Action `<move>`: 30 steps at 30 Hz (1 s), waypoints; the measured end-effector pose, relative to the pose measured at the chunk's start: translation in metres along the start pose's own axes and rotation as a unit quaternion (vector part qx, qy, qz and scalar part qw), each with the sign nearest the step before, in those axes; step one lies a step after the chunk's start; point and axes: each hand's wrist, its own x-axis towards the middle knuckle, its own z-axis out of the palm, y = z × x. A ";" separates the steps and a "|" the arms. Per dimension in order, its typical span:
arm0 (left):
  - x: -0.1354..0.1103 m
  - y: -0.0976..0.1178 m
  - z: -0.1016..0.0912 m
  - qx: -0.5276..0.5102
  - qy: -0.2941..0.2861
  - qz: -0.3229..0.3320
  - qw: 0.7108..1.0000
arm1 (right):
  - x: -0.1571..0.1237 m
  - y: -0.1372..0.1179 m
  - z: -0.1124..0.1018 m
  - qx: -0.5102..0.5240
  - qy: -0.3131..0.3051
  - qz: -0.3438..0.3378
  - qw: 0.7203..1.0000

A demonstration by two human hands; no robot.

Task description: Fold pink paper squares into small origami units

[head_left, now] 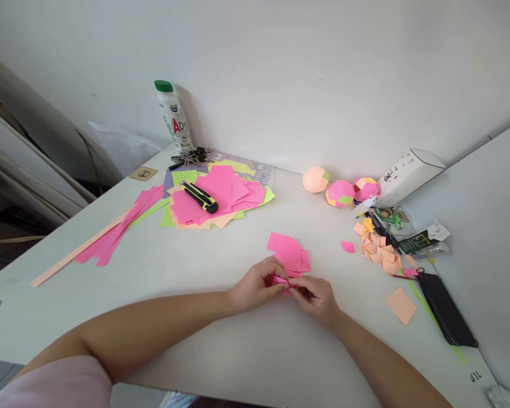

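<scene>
A small piece of pink paper [279, 280] is pinched between my two hands, over the near middle of the table. My left hand [259, 286] holds its left part with thumb and fingers closed. My right hand [317, 297] grips the right end, its fingertips almost meeting the left ones. The fingers cover much of the paper, so its exact shape is hidden. Just beyond my hands lies a loose stack of pink paper squares [287, 252]. A single folded pink piece [347, 246] rests farther to the right.
A box cutter [199, 196] lies on pink and green sheets [227, 192], near keys [191, 157] and a white bottle [174, 119]. Paper strips [123, 226] are at left. Paper balls [340, 194], folded peach pieces [378, 249] and a black pouch [444, 309] sit at right.
</scene>
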 end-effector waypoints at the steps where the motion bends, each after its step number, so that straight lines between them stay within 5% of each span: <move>1: 0.000 0.001 0.000 -0.011 -0.006 -0.011 1.000 | 0.000 0.000 0.000 0.001 0.000 0.002 1.000; 14: 0.000 0.006 0.000 -0.113 -0.022 -0.032 0.993 | 0.000 0.002 -0.001 0.029 -0.007 0.073 0.997; 30: -0.002 0.005 0.000 -0.026 -0.037 -0.037 0.998 | 0.002 -0.002 0.000 0.035 -0.053 0.070 0.996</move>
